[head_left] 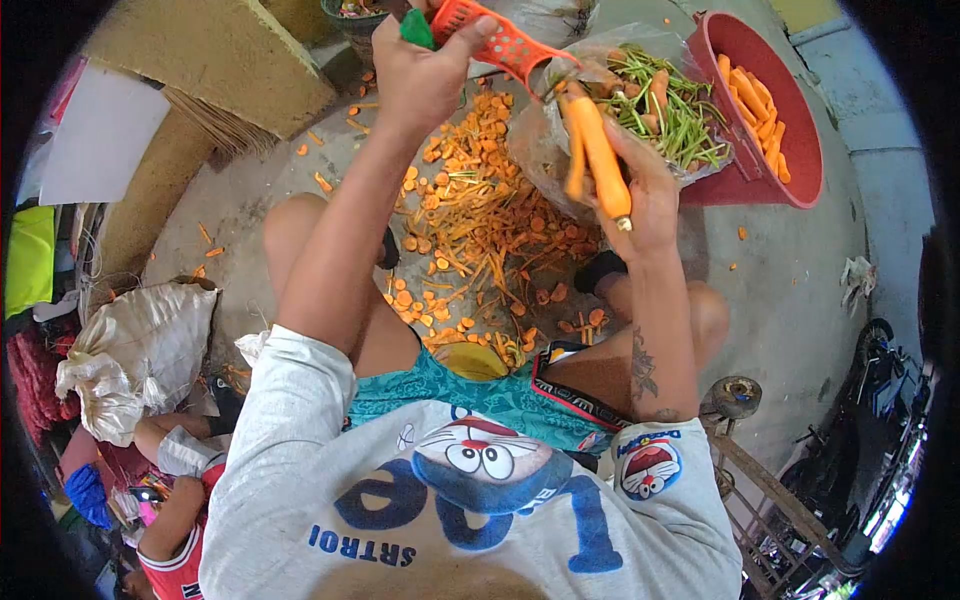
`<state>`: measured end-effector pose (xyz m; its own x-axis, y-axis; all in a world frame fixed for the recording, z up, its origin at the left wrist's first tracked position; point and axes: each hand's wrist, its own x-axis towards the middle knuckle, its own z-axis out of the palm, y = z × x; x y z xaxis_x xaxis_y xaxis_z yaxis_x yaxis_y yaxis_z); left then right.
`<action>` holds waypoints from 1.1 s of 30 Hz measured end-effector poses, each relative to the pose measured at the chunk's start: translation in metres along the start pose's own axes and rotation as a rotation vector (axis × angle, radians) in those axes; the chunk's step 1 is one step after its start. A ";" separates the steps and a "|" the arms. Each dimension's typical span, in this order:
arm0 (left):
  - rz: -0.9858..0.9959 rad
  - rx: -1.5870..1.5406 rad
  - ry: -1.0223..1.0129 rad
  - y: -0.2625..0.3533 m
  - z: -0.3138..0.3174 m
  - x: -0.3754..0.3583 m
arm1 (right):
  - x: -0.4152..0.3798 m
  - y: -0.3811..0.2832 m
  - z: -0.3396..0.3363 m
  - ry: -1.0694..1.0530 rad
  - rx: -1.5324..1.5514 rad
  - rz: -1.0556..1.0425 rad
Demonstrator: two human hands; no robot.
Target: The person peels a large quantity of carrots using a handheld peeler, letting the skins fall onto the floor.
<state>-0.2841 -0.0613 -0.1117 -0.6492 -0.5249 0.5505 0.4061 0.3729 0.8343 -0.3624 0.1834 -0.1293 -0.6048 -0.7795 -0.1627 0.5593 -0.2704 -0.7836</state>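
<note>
My left hand (425, 75) is closed round an orange perforated tool (490, 38) with a green part beside it, at the top of the view. To its right, my right hand (645, 190) is closed on a peeled carrot (603, 158), its stem end pointing down toward my wrist. A strip of orange hangs beside the carrot, blurred. Just beyond my right hand, a clear plastic bag (540, 150) holds green stalks (700, 130) and unpeeled carrots. Orange peelings and cut carrot pieces (490, 215) lie on the floor below the hands.
A red tub (800, 110) with peeled carrots (755, 100) stands at upper right. A white sack (150, 345) lies at left, near another person (180, 520). A metal stand (765, 470) is at lower right, and a yellowish block (225, 70) at upper left.
</note>
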 end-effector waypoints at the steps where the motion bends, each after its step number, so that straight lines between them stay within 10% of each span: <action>1: -0.005 -0.049 0.064 0.001 0.000 0.003 | 0.006 0.000 -0.006 -0.155 0.136 0.021; 3: -0.199 -0.044 0.049 -0.001 0.019 -0.023 | 0.006 0.000 -0.009 -0.309 0.267 0.037; 6: 0.010 -0.132 -0.230 0.028 0.030 -0.031 | -0.007 -0.011 0.039 0.209 -0.011 -0.130; 11: -0.094 -0.066 0.104 -0.017 -0.011 0.005 | -0.008 -0.008 0.011 -0.187 0.076 -0.004; 13: -0.010 0.047 0.146 -0.009 -0.002 0.006 | -0.006 -0.013 0.017 -0.035 -0.104 -0.083; 16: -0.014 0.658 -0.310 0.010 0.015 -0.022 | -0.011 -0.017 0.025 0.144 -0.483 -0.251; 24: -0.155 0.605 -0.590 0.043 0.031 -0.036 | -0.009 -0.013 0.027 0.117 -0.916 -0.593; 33: -0.223 0.709 -0.504 0.011 0.015 -0.021 | 0.000 -0.023 0.006 0.105 0.000 -0.412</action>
<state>-0.2757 -0.0344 -0.1144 -0.9386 -0.3057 0.1601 -0.1477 0.7751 0.6143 -0.3721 0.1860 -0.1082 -0.8324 -0.5443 0.1040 0.2584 -0.5473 -0.7960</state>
